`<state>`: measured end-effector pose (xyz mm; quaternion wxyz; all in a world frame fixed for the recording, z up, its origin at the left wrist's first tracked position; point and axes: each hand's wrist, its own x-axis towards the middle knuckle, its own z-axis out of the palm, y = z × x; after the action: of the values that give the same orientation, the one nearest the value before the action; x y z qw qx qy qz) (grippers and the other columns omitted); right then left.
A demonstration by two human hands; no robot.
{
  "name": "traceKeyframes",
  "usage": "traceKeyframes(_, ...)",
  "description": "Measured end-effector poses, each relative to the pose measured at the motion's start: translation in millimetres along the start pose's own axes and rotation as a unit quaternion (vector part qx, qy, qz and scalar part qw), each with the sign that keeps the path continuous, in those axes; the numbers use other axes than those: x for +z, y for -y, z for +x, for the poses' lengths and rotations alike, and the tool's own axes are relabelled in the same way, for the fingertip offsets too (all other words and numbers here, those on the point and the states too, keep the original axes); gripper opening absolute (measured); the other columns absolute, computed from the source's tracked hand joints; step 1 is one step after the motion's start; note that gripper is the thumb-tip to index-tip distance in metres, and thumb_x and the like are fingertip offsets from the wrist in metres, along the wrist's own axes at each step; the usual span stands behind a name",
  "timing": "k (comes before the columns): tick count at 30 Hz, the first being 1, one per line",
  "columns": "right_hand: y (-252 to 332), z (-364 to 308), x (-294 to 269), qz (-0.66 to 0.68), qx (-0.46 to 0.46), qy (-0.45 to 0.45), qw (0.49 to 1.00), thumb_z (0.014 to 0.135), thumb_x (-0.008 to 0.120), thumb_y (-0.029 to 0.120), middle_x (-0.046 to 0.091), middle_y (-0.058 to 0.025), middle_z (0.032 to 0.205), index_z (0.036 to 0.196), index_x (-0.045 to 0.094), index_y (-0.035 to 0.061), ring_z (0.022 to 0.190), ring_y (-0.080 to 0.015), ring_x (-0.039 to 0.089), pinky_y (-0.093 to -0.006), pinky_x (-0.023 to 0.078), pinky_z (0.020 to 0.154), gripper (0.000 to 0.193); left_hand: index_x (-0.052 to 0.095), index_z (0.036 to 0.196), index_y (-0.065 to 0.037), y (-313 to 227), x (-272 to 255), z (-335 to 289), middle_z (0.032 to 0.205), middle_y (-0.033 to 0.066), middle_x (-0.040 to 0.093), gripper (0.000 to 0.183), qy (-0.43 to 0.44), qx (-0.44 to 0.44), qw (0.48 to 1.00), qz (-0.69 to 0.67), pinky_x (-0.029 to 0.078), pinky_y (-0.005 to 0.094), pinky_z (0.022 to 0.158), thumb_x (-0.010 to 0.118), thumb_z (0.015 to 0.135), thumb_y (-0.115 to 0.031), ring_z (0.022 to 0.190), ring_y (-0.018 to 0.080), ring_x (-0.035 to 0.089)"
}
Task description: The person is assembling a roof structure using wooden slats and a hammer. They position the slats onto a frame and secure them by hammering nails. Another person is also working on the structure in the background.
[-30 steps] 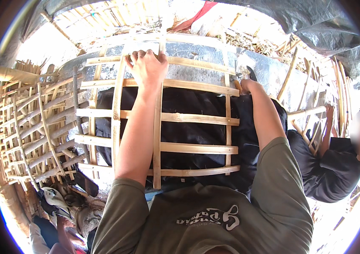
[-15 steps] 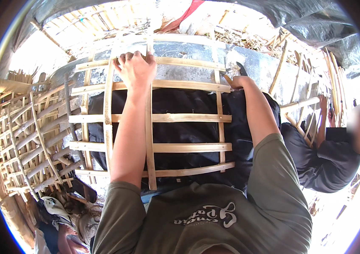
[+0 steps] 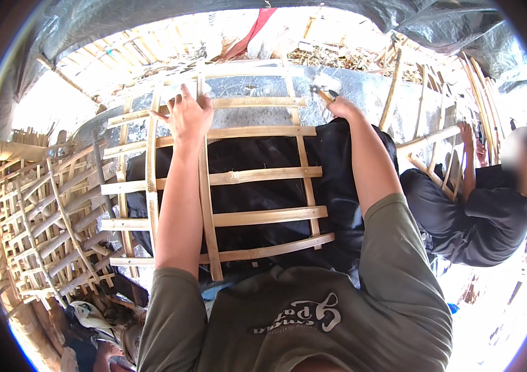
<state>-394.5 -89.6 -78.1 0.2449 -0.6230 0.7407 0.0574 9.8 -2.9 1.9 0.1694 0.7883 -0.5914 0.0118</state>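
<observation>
On bamboo lattice frame (image 3: 239, 177), left hand (image 3: 187, 116) flat

The right hand (image 3: 341, 106) has risen to the bamboo frame's (image 3: 226, 180) top edge.

Two bamboo lattice frames: one curved bamboo frame (image 3: 226, 180) in the middle over one black sheet (image 3: 263, 192), one finished lattice frame (image 3: 46, 229) at the left. The middle frame has six horizontal slats and four upright ones. Two people: the wearer and one co-worker (image 3: 480, 204) at right.
</observation>
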Motion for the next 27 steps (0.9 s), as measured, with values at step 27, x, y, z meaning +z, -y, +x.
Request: traceKeyframes(27, 12.9, 4.0, -34.1, 0.331, -0.060, -0.359, 0.871, 0.101, 0.049, 0.026, 0.059, -0.0358, 0.113, 0.118, 0.047, -0.0103, 0.109, -0.0507, 0.057, -0.0516, 0.045, 0.093, 0.040, 0.066, 0.117, -0.007, 7.1, -12.1, -0.9, 0.126, 0.0164, 0.061, 0.051, 0.132, 0.040, 0.988, 0.073, 0.017, 0.0721, 0.113, 0.045, 0.099, -0.051, 0.128, 0.0342, 0.051)
